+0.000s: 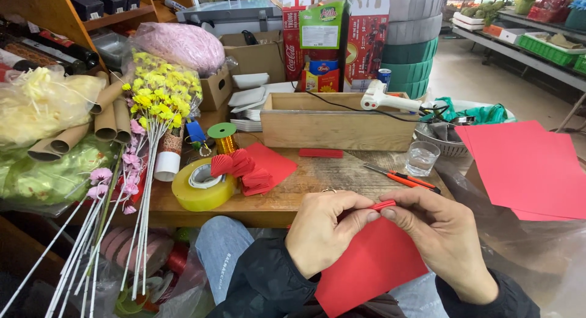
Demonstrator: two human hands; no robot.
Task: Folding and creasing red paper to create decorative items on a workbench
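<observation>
Left hand (pixel 320 232): we pinch the top edge of the red paper sheet (pixel 366 266) with thumb and forefinger closed tight on it, the other fingers curled in.
Right hand (pixel 442 232): our fingers are shut on the same edge just beside the left, gripping the narrow folded strip (pixel 383 204) that sticks up between the two hands.
Where the sheet is: it hangs from our grip over our lap, in front of the near edge of the wooden table (pixel 317 177), not resting on it.
How the sheet looks: plain bright red, thin and matte, flat below, with a small stack of tight pleats gathered at the top; the lower corner points down toward our knees.
Risk: we judge the pleats could spring open or go uneven if one pinch loosens, since the paper has no support under it.
Risk: a hard pull between the hands could tear the thin edge or skew the crease.
Nearby: finished red paper fans (pixel 247 168) lie on the table beside a yellow tape roll (pixel 201 185); an orange-handled cutter (pixel 403 179) and a glass of water (pixel 421 157) stand close, and the glass could wet the spare red sheets (pixel 525 165) if knocked.
</observation>
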